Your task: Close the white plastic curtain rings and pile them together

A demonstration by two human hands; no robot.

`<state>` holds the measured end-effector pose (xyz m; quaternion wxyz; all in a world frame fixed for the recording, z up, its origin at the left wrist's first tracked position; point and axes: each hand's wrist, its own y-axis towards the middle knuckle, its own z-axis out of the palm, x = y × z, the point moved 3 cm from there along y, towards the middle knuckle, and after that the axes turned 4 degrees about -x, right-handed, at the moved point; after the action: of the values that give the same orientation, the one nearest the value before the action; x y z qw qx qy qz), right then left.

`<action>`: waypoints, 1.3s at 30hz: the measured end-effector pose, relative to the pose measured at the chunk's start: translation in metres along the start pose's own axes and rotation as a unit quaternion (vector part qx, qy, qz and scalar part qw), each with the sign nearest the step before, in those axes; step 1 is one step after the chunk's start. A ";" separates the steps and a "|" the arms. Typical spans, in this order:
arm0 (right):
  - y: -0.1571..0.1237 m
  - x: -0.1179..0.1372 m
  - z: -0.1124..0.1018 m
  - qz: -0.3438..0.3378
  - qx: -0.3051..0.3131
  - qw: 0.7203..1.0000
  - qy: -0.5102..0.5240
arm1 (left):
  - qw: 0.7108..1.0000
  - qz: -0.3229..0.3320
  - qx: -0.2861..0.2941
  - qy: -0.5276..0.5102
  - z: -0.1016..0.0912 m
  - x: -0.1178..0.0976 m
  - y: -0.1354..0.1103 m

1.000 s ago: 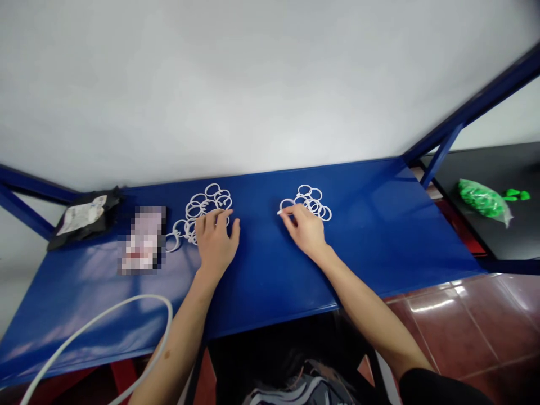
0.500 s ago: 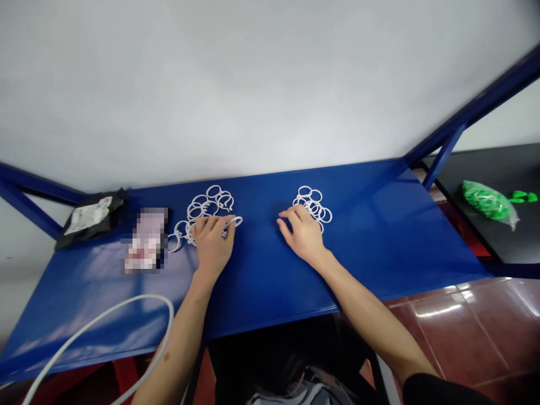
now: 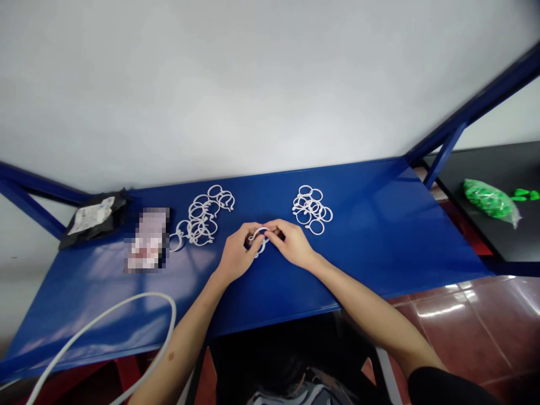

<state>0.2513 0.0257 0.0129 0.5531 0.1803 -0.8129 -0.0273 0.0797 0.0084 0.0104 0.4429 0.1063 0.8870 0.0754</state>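
Over the middle of the blue table, my left hand [image 3: 239, 254] and my right hand [image 3: 293, 243] meet with fingertips pinched around a thin white ring [image 3: 262, 229]. A second white loop shows just below it, between the thumbs; whether it is a separate ring I cannot tell. Fingers hide part of what I hold. Left of my left hand lies a loose pile of white open rings [image 3: 203, 243] with small knobbed ends. A smaller cluster of similar rings [image 3: 317, 227] rests beyond my right hand.
On the blue table [image 3: 371, 225], a blurred phone-like object [image 3: 148, 239] and a black labelled packet [image 3: 95, 216] lie at the left. A white cable [image 3: 105, 311] loops across the front left. A bag of green pieces [image 3: 491, 201] lies on a dark surface at right.
My left hand has moved right from the left pile, carrying a white ring. My right hand has come left from the right cluster, and both hands now meet at the ring.
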 end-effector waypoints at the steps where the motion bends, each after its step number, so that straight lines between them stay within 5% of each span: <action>1: 0.001 -0.001 -0.002 0.006 -0.010 1.000 0.007 | 1.000 -0.005 0.017 -0.007 0.001 0.000 0.000; 8: 0.004 -0.007 -0.009 0.008 -0.055 0.998 -0.015 | 0.994 0.049 0.082 0.046 0.007 0.000 0.000; 15: 0.007 -0.009 -0.022 0.005 -0.105 0.990 -0.091 | 0.999 -0.004 -0.014 0.039 -0.002 0.014 0.004; 20: 0.009 -0.010 -0.029 0.033 -0.125 0.988 -0.080 | 0.987 0.039 -0.066 0.140 -0.010 0.016 0.006; 25: 0.008 -0.011 -0.023 0.101 -0.094 0.990 0.024 | 0.974 0.090 -0.084 0.191 -0.009 0.000 0.002; 31: 0.001 -0.011 0.002 0.174 0.003 0.959 0.223 | 0.998 0.036 -0.054 0.019 -0.003 -0.009 -0.002; 34: -0.004 -0.006 0.009 0.140 0.028 0.976 0.167 | 0.998 -0.009 -0.049 -0.035 -0.004 -0.006 -0.002; 39: -0.010 0.005 0.003 0.001 -0.019 1.000 -0.002 | 0.999 -0.007 -0.039 -0.037 -0.009 -0.005 0.000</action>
<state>0.2497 0.0148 0.0136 0.5549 0.1693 -0.8134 -0.0424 0.0759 0.0066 0.0197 0.4794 0.0855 0.8674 0.1024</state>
